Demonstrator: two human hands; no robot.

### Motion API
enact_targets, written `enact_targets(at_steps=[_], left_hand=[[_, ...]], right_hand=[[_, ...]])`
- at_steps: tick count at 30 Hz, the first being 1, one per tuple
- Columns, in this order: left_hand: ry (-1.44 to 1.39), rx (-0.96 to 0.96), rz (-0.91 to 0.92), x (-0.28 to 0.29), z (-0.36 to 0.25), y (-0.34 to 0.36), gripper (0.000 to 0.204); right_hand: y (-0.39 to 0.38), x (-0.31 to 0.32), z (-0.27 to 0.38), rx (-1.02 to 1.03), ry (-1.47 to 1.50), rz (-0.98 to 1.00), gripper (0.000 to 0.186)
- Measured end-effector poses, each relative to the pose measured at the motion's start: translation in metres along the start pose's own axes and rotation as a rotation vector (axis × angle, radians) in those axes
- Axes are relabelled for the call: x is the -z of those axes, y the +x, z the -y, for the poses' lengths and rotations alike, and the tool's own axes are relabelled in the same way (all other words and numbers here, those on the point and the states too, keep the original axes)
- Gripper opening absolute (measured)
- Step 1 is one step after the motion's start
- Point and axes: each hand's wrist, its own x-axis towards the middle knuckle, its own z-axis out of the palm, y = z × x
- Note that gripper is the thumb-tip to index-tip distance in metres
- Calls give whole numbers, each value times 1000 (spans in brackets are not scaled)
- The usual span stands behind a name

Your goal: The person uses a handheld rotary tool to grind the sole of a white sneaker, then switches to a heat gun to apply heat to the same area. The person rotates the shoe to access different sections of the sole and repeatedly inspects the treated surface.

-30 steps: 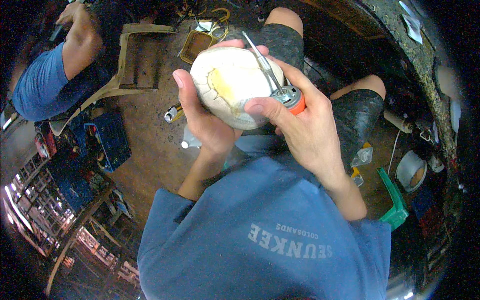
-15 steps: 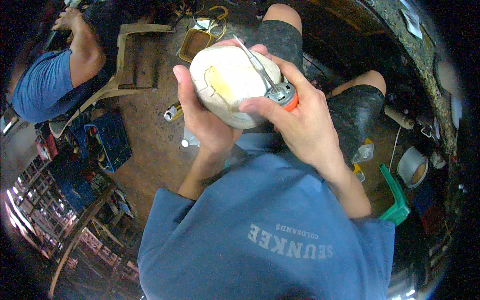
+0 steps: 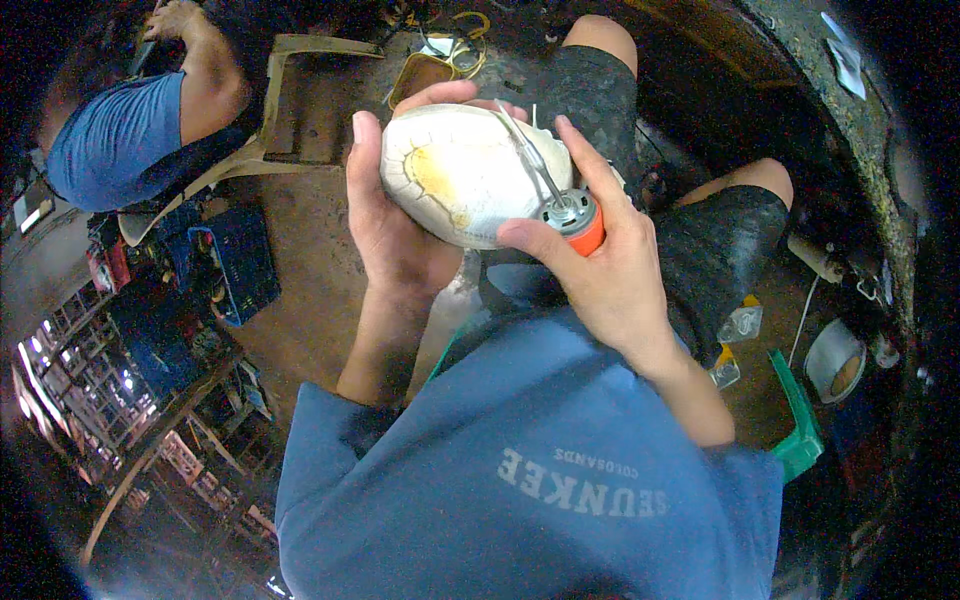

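Note:
My left hand [image 3: 395, 235] cups a white, rounded object [image 3: 430, 180] with a cracked yellowish patch, its thumb up along the left side and fingers curled over the far edge. My right hand [image 3: 610, 260] grips an orange cylindrical tool [image 3: 585, 235] with a metal top and a thin metal shaft [image 3: 535, 155] that lies over the white object's right part, slanting up and away. The right thumb rests at the object's lower right edge, next to the tool. Whether the shaft's tip touches the surface I cannot tell.
A co-worker's arm and sleeve [image 3: 120, 140] are at upper left beside a beige plastic chair frame [image 3: 300, 45]. Blue crates [image 3: 235, 270] lie left, a yellow container [image 3: 420, 75] beyond my hands, a green plastic piece [image 3: 795, 440] and white roll [image 3: 830, 365] right. A dark, rough edge [image 3: 870, 180] curves along the right.
The white object has turned slightly and sits a little further right, with my left hand lower and more upright beside it. My right hand still grips the tool. The view has shifted slightly.

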Motion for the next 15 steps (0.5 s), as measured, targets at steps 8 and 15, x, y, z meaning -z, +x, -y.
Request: enact_targets(at_steps=[8,15], left_hand=[[73,-4,-229,-21,12,-11,73],[72,6,-232,-31,15,-10,72]], right_hand=[[-2,15,16,-30,-156,-4,95],[4,19,15,-13,-203,19,91]])
